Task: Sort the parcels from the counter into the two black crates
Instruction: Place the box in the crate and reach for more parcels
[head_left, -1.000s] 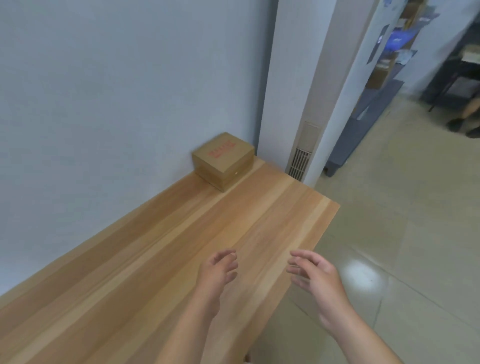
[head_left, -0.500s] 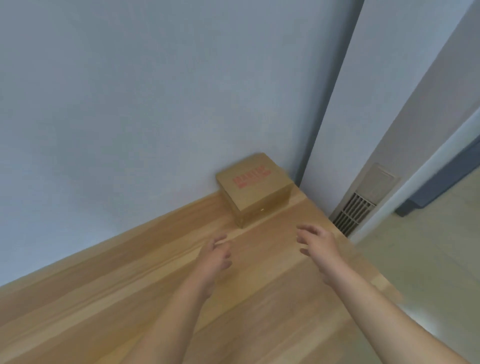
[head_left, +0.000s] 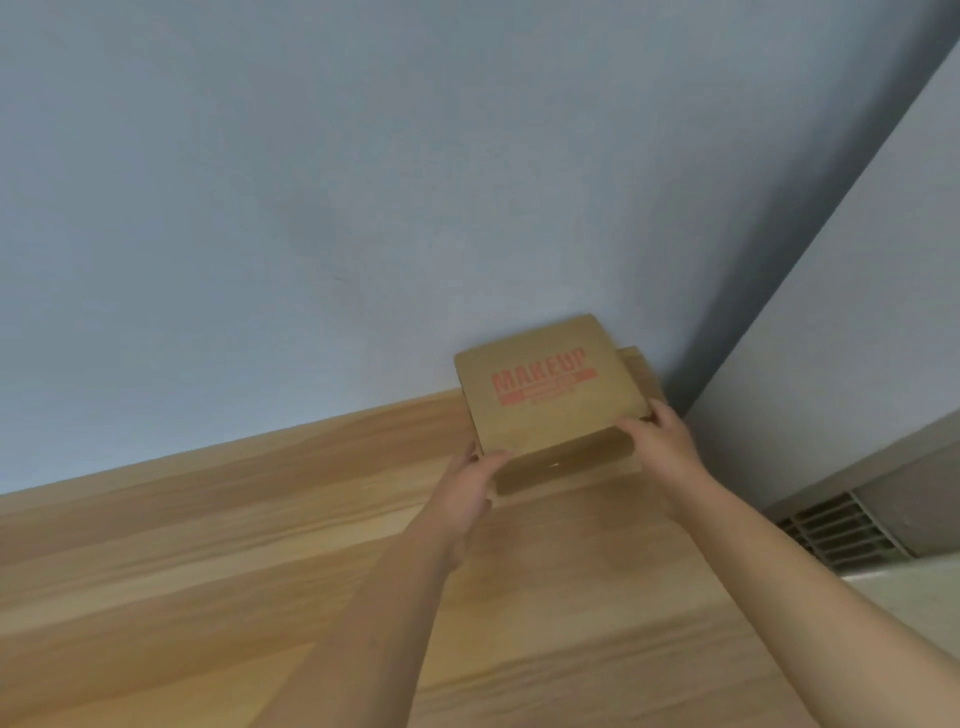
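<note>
To the left of my fingers the pale wooden surface (head_left: 208, 545) runs along a plain blue-grey wall (head_left: 311, 208). My left hand (head_left: 470, 480) is at the near left corner of the parcel (head_left: 550, 395). Its thumb lies over the top edge, and the rest of its fingers wrap down the left side out of sight, so that hand is grasping the box.

The parcel is a brown cardboard box with "MAKEUP" printed in red on its top. It lies between my two hands at the far end of the surface, tucked into the corner where the wall meets a lighter pillar (head_left: 857, 338). Its top looks tilted toward me. I cannot tell whether its base has left the surface.

My right hand (head_left: 662, 441) is at the near right corner, and its fingers are curled over the top edge, gripping the box too. Beyond my right fingers, low on the pillar, a slatted vent (head_left: 841, 535) sits just past the edge of the surface.
</note>
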